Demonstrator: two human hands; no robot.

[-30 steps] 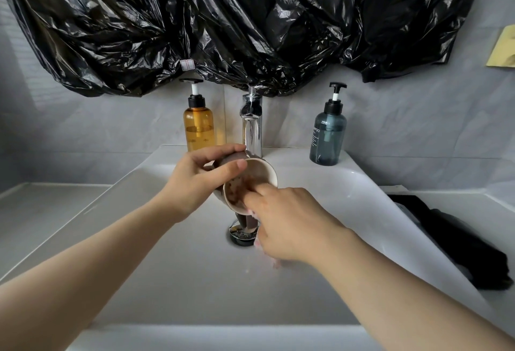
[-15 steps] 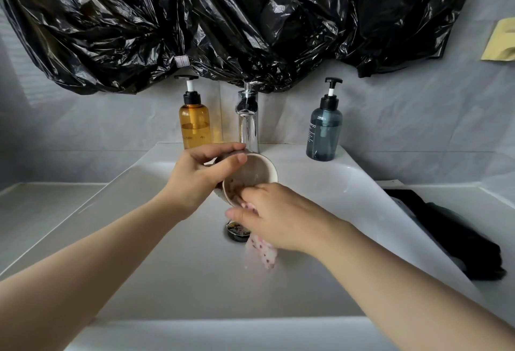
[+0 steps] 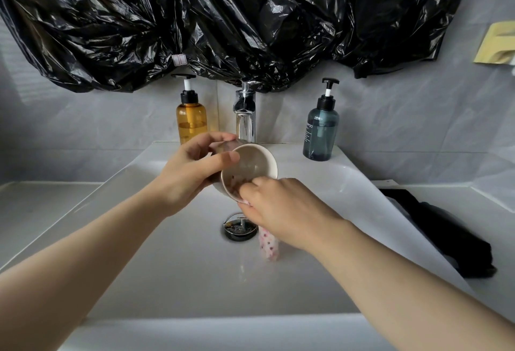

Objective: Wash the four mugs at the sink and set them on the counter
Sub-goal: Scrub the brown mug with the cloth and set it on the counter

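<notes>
The white ceramic sink (image 3: 345,172) is set into the grey table (image 3: 41,211), which runs on to its left and right. On the sink's back ledge the chrome faucet (image 3: 245,116) stands in the middle, with the amber plastic pump bottle (image 3: 191,125) just to its left and the blue-grey plastic pump bottle (image 3: 320,133) further to its right. The crinkled black plastic sheeting (image 3: 223,16) hangs on the wall behind and above them. The round metal drain (image 3: 239,229) lies in the basin in front of the faucet. Above the drain, the left hand (image 3: 189,172) holds the cream ceramic mug (image 3: 250,164) tilted. The right hand (image 3: 284,211) is in front of it, its fingers (image 3: 260,183) in the mug's mouth. The pink dotted cloth (image 3: 269,246) hangs below that hand, just right of the drain. The black folded cloth (image 3: 446,233) lies on the table right of the sink.
</notes>
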